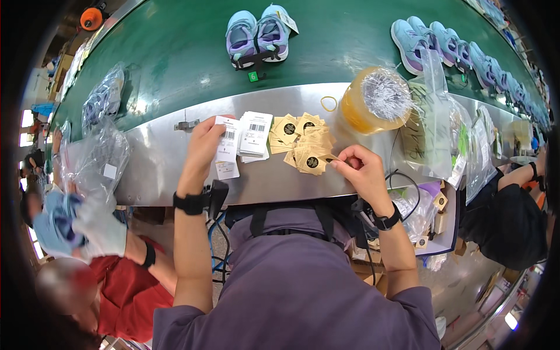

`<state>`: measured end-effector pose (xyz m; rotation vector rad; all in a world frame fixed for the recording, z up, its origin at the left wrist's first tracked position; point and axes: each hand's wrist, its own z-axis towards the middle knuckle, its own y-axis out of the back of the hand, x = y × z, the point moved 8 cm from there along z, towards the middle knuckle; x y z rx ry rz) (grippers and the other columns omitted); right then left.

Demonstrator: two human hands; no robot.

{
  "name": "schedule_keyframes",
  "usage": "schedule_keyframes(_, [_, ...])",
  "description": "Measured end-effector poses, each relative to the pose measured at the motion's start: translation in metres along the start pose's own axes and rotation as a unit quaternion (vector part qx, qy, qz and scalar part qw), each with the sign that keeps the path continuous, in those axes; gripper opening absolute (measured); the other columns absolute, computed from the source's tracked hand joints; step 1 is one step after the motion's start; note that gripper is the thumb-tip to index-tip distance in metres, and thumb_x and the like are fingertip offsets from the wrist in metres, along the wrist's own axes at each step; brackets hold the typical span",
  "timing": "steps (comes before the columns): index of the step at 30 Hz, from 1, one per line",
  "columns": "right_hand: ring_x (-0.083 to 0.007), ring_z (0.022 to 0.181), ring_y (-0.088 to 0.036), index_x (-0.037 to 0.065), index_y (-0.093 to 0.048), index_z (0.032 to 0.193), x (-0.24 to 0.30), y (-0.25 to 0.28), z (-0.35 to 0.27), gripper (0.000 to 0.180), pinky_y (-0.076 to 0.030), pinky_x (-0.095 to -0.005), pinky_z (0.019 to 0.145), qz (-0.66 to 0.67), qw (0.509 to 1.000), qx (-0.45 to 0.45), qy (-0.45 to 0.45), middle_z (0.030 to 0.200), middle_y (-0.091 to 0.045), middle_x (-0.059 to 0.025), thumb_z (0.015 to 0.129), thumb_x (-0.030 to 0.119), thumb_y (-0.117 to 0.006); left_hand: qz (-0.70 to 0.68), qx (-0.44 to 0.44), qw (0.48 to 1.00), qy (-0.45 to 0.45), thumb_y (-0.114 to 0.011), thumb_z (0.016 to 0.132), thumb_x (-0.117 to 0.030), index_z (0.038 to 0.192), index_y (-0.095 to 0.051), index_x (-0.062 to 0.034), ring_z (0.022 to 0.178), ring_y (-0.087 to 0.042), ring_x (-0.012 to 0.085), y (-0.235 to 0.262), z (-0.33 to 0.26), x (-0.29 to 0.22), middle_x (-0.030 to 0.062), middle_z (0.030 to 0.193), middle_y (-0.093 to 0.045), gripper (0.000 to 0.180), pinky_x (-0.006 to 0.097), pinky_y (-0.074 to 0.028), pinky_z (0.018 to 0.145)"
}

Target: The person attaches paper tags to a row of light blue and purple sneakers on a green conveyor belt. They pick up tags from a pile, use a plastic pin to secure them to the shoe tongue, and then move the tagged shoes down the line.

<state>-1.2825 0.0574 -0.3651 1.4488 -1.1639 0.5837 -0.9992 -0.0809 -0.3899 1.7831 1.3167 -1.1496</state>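
Note:
My left hand is closed on a white hang tag with a barcode, at the left side of a stack of similar white tags. To the right of that stack lies a loose pile of small tan cards with black round marks. At the pile's right edge, my right hand pinches one tan card between thumb and fingertips. All of these lie on or just over a metal ledge in front of me.
Behind the ledge, a green conveyor carries pairs of light blue shoes. A yellow tub of clear plastic fasteners stands right of a rubber band. Plastic bags lie left; a gloved co-worker's hand holds a shoe.

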Motion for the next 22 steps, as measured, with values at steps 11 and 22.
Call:
schedule_keyframes(11, [-0.011, 0.051, -0.039, 0.015, -0.068, 0.084, 0.1, 0.009, -0.064, 0.033, -0.03, -0.0244, 0.041, -0.243, 0.776, -0.149, 0.563, 0.063, -0.037, 0.0034, 0.052, 0.006, -0.067, -0.357, 0.221, 0.889, 0.181, -0.061, 0.09, -0.005, 0.108, -0.058, 0.0001, 0.094, -0.065, 0.0164, -0.149, -0.073, 0.016, 0.0097, 0.104, -0.066, 0.019, 0.032, -0.054, 0.086])
schedule_keyframes(22, [-0.0138, 0.055, -0.042, 0.009, -0.07, 0.094, 0.094, 0.017, -0.064, 0.03, -0.036, -0.0265, 0.044, -0.261, 0.781, -0.189, 0.536, 0.067, -0.046, -0.0001, 0.065, 0.001, -0.069, -0.382, 0.207, 0.889, 0.145, -0.062, 0.09, -0.007, 0.114, -0.056, -0.0022, 0.093, -0.066, 0.0155, -0.162, -0.068, -0.002, 0.0083, 0.105, -0.065, 0.025, 0.031, -0.055, 0.086])
